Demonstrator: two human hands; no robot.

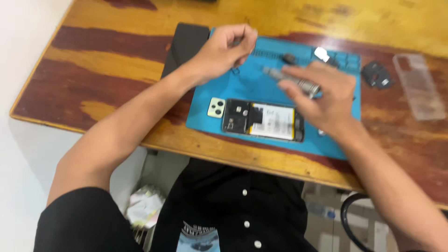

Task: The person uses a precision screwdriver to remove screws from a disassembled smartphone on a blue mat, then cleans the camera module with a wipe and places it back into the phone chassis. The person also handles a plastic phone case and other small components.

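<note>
An opened phone [262, 121] lies face down on a blue work mat [242, 86], its battery and circuit board exposed. Beside its left end sits a small pale camera cover [216, 107]. My right hand [322, 95] hovers over the phone's right end and grips a metal screwdriver [291, 80] whose tip points left. My left hand [224, 51] is raised above the mat's far left part with its fingertips pinched together; whether it holds anything is too small to tell.
A dark phone back panel [185, 46] lies left of the mat on the wooden table [107, 65]. A black plastic part [377, 75] and a clear phone case [419, 86] lie to the right. Small parts sit along the mat's far edge.
</note>
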